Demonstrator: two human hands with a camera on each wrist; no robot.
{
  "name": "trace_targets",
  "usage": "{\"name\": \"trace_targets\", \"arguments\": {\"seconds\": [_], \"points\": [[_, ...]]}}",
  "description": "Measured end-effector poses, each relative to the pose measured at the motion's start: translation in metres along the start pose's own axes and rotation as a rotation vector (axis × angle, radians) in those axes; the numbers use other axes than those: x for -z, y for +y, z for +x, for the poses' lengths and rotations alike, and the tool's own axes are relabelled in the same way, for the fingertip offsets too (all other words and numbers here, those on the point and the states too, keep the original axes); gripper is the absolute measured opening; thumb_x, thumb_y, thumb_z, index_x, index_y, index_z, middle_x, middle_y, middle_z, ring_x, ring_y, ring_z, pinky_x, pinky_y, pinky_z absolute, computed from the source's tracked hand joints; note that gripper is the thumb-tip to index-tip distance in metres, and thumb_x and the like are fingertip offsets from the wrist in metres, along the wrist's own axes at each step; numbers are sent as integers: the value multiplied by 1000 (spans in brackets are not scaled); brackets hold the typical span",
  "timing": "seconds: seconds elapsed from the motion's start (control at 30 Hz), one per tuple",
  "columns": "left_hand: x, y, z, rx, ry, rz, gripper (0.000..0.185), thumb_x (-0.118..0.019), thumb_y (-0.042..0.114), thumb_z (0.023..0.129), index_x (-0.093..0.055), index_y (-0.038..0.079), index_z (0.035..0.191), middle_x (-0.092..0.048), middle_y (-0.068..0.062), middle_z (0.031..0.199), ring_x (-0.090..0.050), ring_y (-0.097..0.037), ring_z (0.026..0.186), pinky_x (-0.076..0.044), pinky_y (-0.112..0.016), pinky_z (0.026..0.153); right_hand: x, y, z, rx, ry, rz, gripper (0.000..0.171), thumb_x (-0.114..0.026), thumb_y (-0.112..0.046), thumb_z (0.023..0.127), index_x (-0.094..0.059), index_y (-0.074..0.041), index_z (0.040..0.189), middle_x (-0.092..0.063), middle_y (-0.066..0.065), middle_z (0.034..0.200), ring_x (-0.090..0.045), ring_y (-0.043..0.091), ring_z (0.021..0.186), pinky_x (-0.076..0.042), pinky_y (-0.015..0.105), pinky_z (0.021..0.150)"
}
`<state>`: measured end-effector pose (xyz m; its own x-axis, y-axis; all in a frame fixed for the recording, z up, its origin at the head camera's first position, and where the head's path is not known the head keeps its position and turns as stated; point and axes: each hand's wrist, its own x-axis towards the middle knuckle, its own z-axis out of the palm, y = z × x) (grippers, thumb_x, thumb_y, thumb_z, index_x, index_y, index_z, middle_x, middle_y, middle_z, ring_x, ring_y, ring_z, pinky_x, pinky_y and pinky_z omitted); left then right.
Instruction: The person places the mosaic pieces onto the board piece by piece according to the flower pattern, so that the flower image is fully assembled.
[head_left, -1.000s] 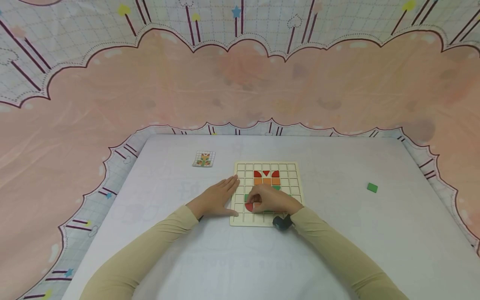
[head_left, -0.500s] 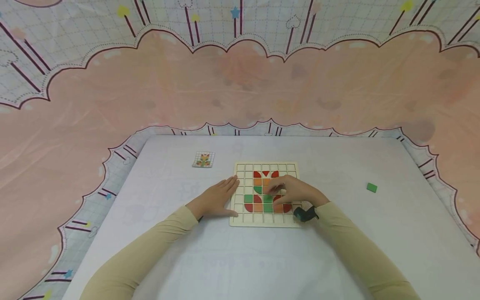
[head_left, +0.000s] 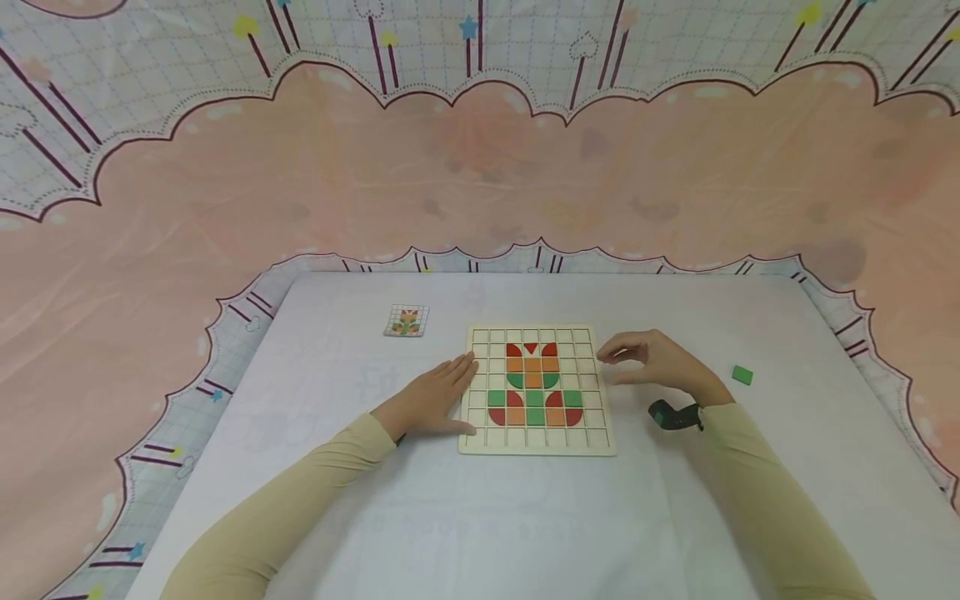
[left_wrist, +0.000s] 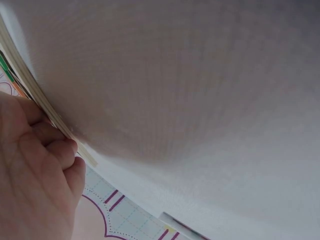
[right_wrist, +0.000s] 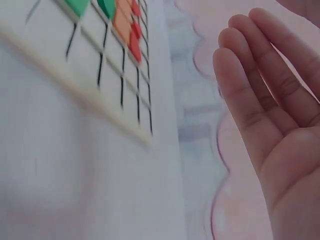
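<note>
At the board's [head_left: 537, 390] left edge, the left hand [head_left: 433, 398] lay flat with straight fingers against the rim, holding nothing, probably to keep the board from sliding. Right of the board, the right hand [head_left: 660, 362] hovered just beside the far right corner, fingers relaxed and loosely spread, empty. On the board sat red, orange and green tiles [head_left: 533, 385] forming a flower shape in the middle cells. Well apart on the right lay 1 green tile [head_left: 742, 375]; far left of the board lay a small pattern card [head_left: 407, 320], placed where it could be read.

Only the head view showed the whole layout. The left wrist view showed fingertips [left_wrist: 67, 150] touching the board's edge [left_wrist: 60, 122]; the right wrist view showed an open empty palm [right_wrist: 272, 115] clear of the board [right_wrist: 107, 100].
</note>
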<state>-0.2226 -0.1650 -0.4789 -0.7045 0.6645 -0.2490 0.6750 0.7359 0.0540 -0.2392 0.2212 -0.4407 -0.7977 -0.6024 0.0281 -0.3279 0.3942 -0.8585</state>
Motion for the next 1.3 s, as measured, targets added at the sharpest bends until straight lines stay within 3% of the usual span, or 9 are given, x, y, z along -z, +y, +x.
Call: {"name": "trace_targets", "arguments": {"seconds": [0.2, 0.43, 0.53, 0.77, 0.93, 1.1, 1.3], "points": [[1, 1, 1, 1, -3, 3, 105, -46, 72, 82, -11, 1, 150, -7, -15, 159, -10, -27, 147, -18, -38, 120, 29, 12, -32, -43, 122, 3, 42, -73, -3, 78, -60, 5, 118, -63, 20, 119, -60, -3, 105, -45, 10, 92], [1, 1, 2, 3, -4, -7, 105, -47, 72, 82, -11, 1, 150, -7, -15, 159, -10, -27, 148, -18, -38, 120, 52, 26, -70, -107, 284, -67, 45, -71, -9, 82, -58, 1, 124, -62, -15, 117, -55, -13, 106, -47, 7, 86], [0, 1, 2, 6, -10, -4, 106, -47, 72, 81, -10, 2, 150, -6, -15, 159, -9, -27, 148, -18, -38, 120, 59, 33, -85, -184, 344, -64, 46, -71, -12, 83, -57, -1, 126, -59, -26, 114, -55, -15, 105, -47, 5, 83], [0, 0, 3, 1, -12, 7, 106, -46, 73, 82, -10, 1, 150, -6, -16, 159, -9, -27, 147, -18, -38, 120, 71, 50, -114, -279, 401, -84, 51, -69, -19, 85, -52, 4, 127, -55, -35, 106, -51, -23, 99, -43, -1, 78], [0, -1, 5, -1, -11, 14, 106, -46, 72, 82, -9, 1, 150, -6, -16, 159, -9, -28, 147, -18, -38, 120, 75, 64, -128, -363, 448, -133, 54, -69, -28, 85, -52, 1, 127, -52, -38, 103, -47, -28, 94, -39, -3, 74], [0, -1, 6, 2, -12, 4, 105, -46, 72, 82, -10, 1, 150, -6, -16, 159, -9, -27, 147, -18, -38, 120, 77, 75, -137, -461, 443, -164, 59, -68, -36, 85, -50, -2, 130, -45, -42, 99, -43, -27, 88, -37, 0, 68], [2, 0, 6, 8, -25, -2, 106, -46, 73, 82, -9, 1, 150, -5, -15, 159, -8, -27, 148, -17, -38, 120, 78, 86, -138, -498, 424, -185, 63, -69, -36, 85, -48, 2, 131, -42, -44, 94, -44, -25, 81, -39, 1, 67]]}}
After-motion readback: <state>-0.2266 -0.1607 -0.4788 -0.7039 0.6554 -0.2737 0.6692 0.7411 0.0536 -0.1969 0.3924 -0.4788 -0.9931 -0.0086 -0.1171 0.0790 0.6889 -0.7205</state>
